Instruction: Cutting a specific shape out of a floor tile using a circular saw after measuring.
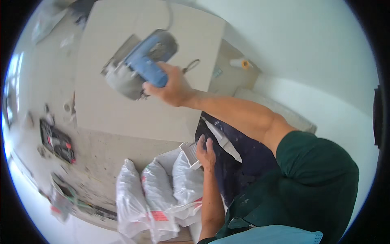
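Observation:
My right hand is wrapped round the handle of a blue corded power tool that looks like a circular saw, with a dusty grey base and guard. It is held over a large pale grey board, and motion blurs it, so I cannot tell whether it touches the surface. A cord runs off from its top end. Lower down, my left hand holds nothing I can see, its fingers apart. It lies beside my dark trousers, next to a white ribbed piece.
Several white sacks stand below the board. On the dusty floor at left are a black-and-red tool case and a bucket. A white roll with an orange end lies near the pale wall at right.

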A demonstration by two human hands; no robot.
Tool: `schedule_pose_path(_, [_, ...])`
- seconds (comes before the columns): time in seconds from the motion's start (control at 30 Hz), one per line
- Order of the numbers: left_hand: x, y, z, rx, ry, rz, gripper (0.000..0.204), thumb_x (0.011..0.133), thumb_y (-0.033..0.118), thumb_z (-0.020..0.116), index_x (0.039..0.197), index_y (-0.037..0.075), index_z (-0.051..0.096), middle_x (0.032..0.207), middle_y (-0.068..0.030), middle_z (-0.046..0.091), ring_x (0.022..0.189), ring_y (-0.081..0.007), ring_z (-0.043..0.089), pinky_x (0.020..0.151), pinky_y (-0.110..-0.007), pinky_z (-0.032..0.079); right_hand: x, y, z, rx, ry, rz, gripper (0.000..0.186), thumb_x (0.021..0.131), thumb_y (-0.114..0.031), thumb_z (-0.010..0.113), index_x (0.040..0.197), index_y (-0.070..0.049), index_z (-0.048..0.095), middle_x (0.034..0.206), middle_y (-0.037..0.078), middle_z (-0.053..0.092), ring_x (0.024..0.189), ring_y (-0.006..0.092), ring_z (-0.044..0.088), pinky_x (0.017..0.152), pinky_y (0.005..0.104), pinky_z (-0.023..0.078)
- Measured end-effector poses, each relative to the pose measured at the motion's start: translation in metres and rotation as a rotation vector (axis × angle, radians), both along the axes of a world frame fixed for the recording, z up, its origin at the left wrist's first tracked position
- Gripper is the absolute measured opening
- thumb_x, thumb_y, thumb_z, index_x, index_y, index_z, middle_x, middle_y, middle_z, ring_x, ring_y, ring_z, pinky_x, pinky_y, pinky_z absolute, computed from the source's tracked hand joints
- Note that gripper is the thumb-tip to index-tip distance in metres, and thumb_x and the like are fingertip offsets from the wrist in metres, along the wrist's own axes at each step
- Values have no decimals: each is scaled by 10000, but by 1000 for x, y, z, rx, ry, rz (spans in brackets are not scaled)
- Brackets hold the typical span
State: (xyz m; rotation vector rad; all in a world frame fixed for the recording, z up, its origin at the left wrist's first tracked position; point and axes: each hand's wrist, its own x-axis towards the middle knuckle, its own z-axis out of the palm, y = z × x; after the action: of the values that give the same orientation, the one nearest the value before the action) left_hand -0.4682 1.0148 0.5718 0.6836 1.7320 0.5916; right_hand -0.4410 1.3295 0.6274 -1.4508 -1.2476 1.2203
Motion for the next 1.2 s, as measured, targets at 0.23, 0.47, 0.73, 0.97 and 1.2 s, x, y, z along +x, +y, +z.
schedule_pose_path(0.23, [-92,-127,-56,-335,397,-95,498,900,347,668,1203,-48,641,1176,-239,664,1102,-355,643,976,-403,474,-10,15,3,-140,66,168,241,795,-219,724,788,-26,580,668,26,559,626,114,505,578,308,434])
schedule_pose_path(0.47, [-141,-104,-79,-374,589,-48,493,859,348,700,1179,-25,653,1132,-241,672,1047,-380,652,930,-430,498,6,41,-16,-280,61,342,243,809,-220,725,806,-34,569,673,-13,513,631,93,462,573,282,411])
schedule_pose_path(0.73, [-130,83,-165,-86,736,124,670,854,301,715,1398,8,456,1421,-220,477,1314,-388,446,1094,-448,362,21,74,-59,-212,-5,469,225,819,-207,722,804,-33,579,670,-24,526,602,84,477,549,269,407])
schedule_pose_path(0.97, [-148,220,-234,128,1033,19,845,864,520,633,1529,126,291,1612,-105,226,1495,-341,129,1207,-517,95,33,137,-74,-242,25,436,138,842,-145,688,803,-43,605,649,30,559,502,120,519,498,286,434])
schedule_pose_path(1.2, [-12,220,-202,451,479,-718,851,800,517,715,1495,165,370,1596,-78,270,1498,-322,140,1215,-517,83,40,227,-104,-269,240,354,128,870,-153,656,869,-44,589,653,38,543,501,146,502,511,324,450])
